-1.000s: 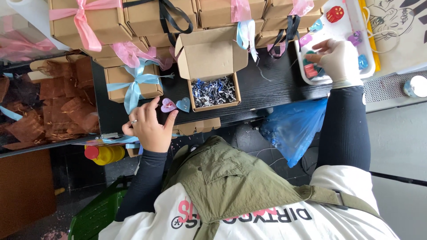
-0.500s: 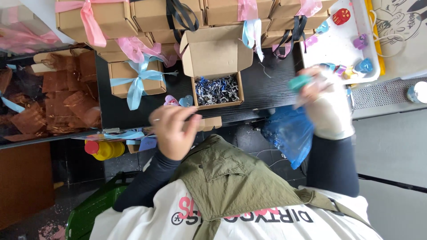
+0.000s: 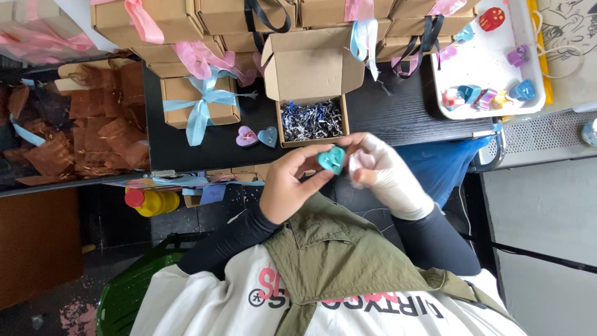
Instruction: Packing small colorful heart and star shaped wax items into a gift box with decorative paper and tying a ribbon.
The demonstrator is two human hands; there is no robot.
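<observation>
Two hands: both meet above the near edge of the worktop (image 3: 398,112), just in front of the open box (image 3: 311,81).
Left hand (image 3: 287,186): its grip pinches a teal heart (image 3: 331,159) between thumb and fingertips.
Right hand (image 3: 380,171): pale, as if gloved, and blurred; it lies just beside the heart with fingers curled, and I cannot tell whether its grip closes on the heart or only touches it.
Teal heart: held in the air between the two hands, below the box's front wall; its flat face is turned up toward the camera. It is about as wide as it is long, so no long axis stands out, and blur hides which way its tip points.
Open box: brown card, flap raised at the far side, filled with dark and blue paper shreds (image 3: 311,121).
Two more hearts: a pink heart (image 3: 247,136) and a blue heart (image 3: 268,137) lie flat on the worktop, side by side, just left of the box.
Tied box (image 3: 186,93): shut, bound with a light blue ribbon, left of the hearts.
White tray (image 3: 497,68): at the right end, carrying small coloured pieces, well apart from the hands.
</observation>
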